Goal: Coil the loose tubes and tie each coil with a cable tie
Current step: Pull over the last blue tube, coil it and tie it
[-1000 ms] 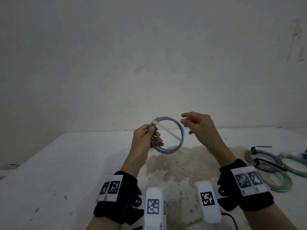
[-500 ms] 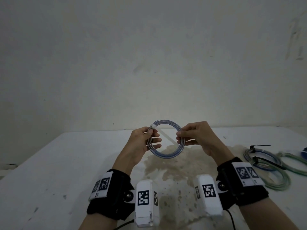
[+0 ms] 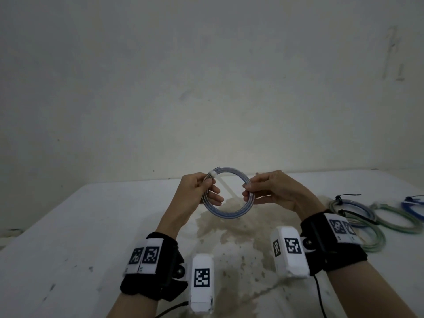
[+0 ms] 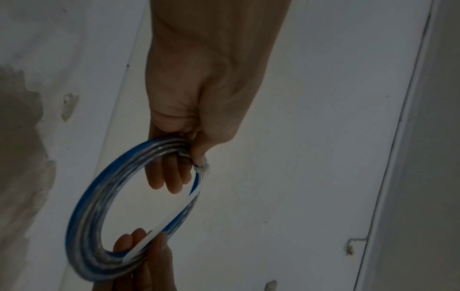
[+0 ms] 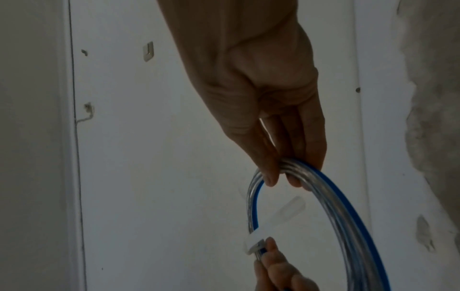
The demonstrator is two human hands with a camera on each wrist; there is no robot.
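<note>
Nearest the viewer, two forearms wear black wrist bands (image 3: 151, 269) carrying white camera housings (image 3: 202, 286) with square coded markers. Beyond them, the left hand (image 3: 195, 193) grips the tube coil (image 3: 227, 213) at about its ten o'clock, thumb on the outside and fingers (image 4: 171, 177) curled through the ring. Opposite, the right hand (image 3: 275, 191) pinches the same coil at about three o'clock, thumb and fingertips (image 5: 271, 175) closed on the bundled turns. Held so, the coil stands upright in the air above the table (image 3: 68, 226), its clear turns edged with a blue stripe. Around the turns beside the left thumb sits a white cable tie (image 3: 212, 175); its flat tail (image 3: 226, 189) runs across the ring's opening toward four o'clock. Below the coil, the table bears a brownish stain (image 3: 229, 235). Farther right, at the three o'clock edge of the head view, tied coils (image 3: 358, 216) lie on the table, overlapping, two bound with black ties (image 3: 339, 198). Behind everything rises a plain pale wall (image 3: 206, 88).
</note>
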